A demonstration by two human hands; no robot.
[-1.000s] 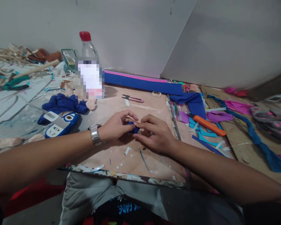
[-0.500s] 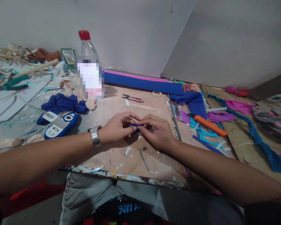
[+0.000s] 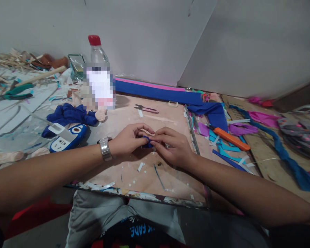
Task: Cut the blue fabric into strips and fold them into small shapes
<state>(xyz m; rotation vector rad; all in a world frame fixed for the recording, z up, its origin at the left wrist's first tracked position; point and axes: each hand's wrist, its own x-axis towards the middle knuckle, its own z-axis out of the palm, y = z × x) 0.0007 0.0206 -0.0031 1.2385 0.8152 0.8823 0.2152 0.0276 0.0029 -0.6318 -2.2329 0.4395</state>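
Observation:
Between my two hands is a small bunched piece of blue fabric [image 3: 147, 143], mostly covered by the fingers. My left hand [image 3: 130, 138], with a metal watch [image 3: 105, 148] on its wrist, pinches the fabric between thumb and fingers. From the other side my right hand [image 3: 172, 146] grips it with thumb and fingertips. Both hands are low over the tabletop [image 3: 124, 172]. Beyond them lie thread snips [image 3: 147, 109]. A heap of blue fabric pieces [image 3: 69, 114] is to the left, by a blue and white power strip [image 3: 68, 137].
A red-capped bottle [image 3: 98, 53] stands behind a blurred phone [image 3: 100, 86]. A long blue fabric strip [image 3: 157, 92] runs along the wall. On the right are an orange utility knife [image 3: 231, 138] and coloured scraps. Green-handled pliers [image 3: 18, 93] lie at far left among wood slivers.
The blue piece has turned between my fingers and more of it shows by my left thumb. My fingers have shifted slightly; the hands stay in the same place.

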